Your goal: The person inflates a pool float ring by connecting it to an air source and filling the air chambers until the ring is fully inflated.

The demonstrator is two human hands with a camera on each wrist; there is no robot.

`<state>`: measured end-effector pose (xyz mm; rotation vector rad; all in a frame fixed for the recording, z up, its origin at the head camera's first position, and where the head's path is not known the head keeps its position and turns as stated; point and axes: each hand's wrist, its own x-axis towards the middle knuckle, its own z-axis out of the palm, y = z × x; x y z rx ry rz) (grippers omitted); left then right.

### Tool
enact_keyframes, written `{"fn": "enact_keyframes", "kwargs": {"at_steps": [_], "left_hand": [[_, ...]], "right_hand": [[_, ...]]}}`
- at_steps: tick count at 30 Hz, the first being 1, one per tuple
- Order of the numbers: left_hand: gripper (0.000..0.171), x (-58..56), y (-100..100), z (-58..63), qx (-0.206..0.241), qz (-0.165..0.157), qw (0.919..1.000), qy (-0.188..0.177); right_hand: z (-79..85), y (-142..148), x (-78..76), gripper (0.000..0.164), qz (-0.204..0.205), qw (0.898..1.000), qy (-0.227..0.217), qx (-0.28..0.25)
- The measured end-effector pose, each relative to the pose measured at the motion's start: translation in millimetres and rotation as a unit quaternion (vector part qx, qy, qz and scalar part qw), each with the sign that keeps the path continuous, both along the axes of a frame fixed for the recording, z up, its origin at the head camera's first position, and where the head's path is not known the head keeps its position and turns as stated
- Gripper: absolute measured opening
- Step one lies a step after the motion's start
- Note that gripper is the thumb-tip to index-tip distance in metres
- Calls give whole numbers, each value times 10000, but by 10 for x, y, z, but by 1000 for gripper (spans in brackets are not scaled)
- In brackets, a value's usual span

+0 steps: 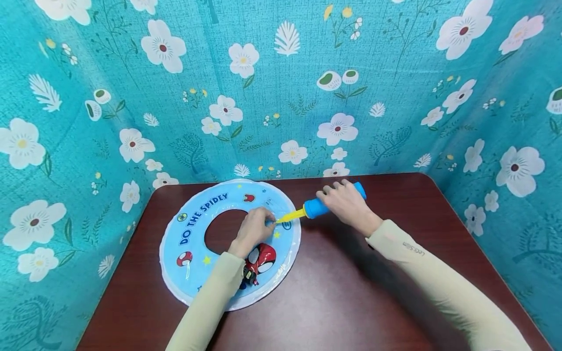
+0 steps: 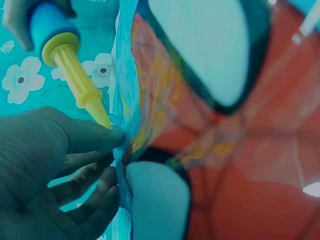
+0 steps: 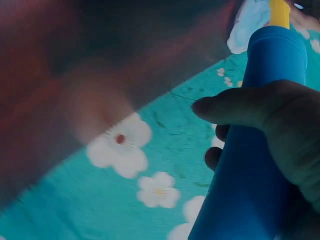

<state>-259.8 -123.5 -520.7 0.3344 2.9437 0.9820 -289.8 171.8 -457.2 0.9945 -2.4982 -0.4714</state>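
A light blue inflatable swim ring (image 1: 195, 278) printed with a red cartoon figure lies on the table. My left hand (image 1: 255, 229) reaches over its hole and pinches the valve (image 2: 116, 120) on the ring's upper face between thumb and fingers. My right hand (image 1: 347, 202) grips the blue barrel of a hand pump (image 3: 275, 60), its fingers wrapped around it. The pump's yellow nozzle (image 2: 75, 77) slants down to the left, its tip right at the valve beside my left thumb. The fingertips partly hide the valve.
The dark reddish-brown table (image 1: 351, 302) reaches out to the right and front of the ring. A teal flowered cloth (image 1: 281, 97) hangs behind the table and along both sides.
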Motion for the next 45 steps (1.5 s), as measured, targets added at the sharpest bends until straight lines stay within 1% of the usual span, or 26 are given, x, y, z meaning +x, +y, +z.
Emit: {"fn": "enact_keyframes", "kwargs": {"at_steps": [2, 5, 8, 11, 13, 15, 19, 23, 26, 30, 37, 41, 45], "left_hand": [[16, 14, 11, 3, -57, 35, 10000, 58], [16, 41, 62, 13, -267, 57, 9993, 257], [22, 71, 172, 32, -551, -2, 9971, 521], [31, 100, 327, 55, -668, -170, 9945, 790], [34, 131, 433, 73, -655, -242, 9937, 881], [35, 159, 530, 80, -603, -320, 9921, 1049], [33, 202, 684, 104, -568, -498, 9875, 1384], [30, 200, 768, 120, -722, -691, 9808, 1672], [27, 177, 789, 110, -925, -725, 9764, 1811], [24, 139, 807, 106, -1084, -702, 9723, 1945], [15, 82, 810, 72, -1371, -693, 9673, 2020], [17, 67, 783, 62, -1441, -684, 9673, 1973], [21, 55, 741, 61, -1436, -646, 9709, 1804]], "right_hand": [[-89, 68, 26, 53, -223, 9995, -124, -200], [-230, 137, 84, 44, -470, 9967, -288, -592], [-338, 164, 152, 40, -598, 9925, -275, -1025], [-401, 166, 213, 36, -727, 9883, -144, -1332], [-423, 161, 245, 37, -812, 9860, -116, -1454], [-433, 160, 269, 39, -894, 9837, -143, -1552], [-411, 155, 302, 48, -1073, 9796, -345, -1661], [-372, 140, 330, 52, -1199, 9774, -523, -1658], [-357, 121, 329, 53, -1227, 9772, -594, -1629], [-334, 108, 312, 53, -1185, 9784, -588, -1592], [-339, 101, 357, 49, -938, 9833, -297, -1529], [-358, 137, 350, 48, -895, 9843, -338, -1485], [-302, 262, 310, 50, -943, 9847, -354, -1421]]}}
